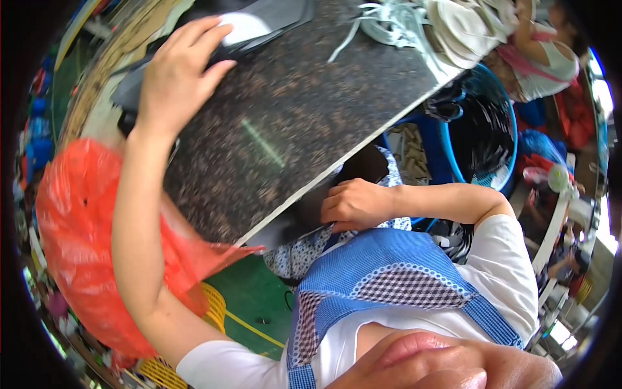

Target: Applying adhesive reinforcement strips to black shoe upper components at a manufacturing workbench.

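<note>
My left hand (178, 74) lies over a stack of dark grey flat pieces (278, 16) at the far left of the speckled table (285, 117). Its fingers are stretched out and the thumb stands apart; beside the fingertips a white glossy patch (246, 29) shows on the pieces. Close to my body, at the table's near edge, my right hand (359, 204) is closed with curled fingers on a dark grey sheet (301, 217). That sheet hangs partly over the edge above my lap, and some of it is hidden by the hand.
A red plastic bag (84, 233) hangs at the table's left end. Pale straps (395, 26) and cream shoe-shaped pieces (463, 29) lie at the far right. Right of the table stands a blue basket (515, 129) of black strips. Another person (551, 65) sits beyond it.
</note>
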`<state>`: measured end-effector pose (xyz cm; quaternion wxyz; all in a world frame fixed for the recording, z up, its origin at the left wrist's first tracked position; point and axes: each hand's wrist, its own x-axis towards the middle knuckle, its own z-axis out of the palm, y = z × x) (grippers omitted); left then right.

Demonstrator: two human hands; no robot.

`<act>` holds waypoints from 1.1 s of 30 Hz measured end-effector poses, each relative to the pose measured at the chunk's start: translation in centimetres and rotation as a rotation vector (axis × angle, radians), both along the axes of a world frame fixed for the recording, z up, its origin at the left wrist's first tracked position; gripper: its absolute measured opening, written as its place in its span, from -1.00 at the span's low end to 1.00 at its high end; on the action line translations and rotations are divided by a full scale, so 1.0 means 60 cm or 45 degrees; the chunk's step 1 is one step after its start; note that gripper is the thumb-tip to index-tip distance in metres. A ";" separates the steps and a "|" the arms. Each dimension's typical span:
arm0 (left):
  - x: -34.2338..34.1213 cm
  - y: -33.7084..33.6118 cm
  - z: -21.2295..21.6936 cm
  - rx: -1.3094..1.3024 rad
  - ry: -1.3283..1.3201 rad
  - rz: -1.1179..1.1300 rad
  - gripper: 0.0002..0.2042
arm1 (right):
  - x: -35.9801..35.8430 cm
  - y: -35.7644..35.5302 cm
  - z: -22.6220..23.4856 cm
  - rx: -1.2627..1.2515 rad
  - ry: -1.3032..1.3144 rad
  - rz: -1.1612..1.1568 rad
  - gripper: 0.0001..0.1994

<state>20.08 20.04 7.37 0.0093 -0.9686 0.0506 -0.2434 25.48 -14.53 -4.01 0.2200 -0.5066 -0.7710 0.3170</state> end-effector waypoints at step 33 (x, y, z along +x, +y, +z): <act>-0.182 -0.280 -0.053 -0.474 0.299 0.005 -0.64 | 0.334 0.188 0.245 0.222 1.540 -0.354 -0.84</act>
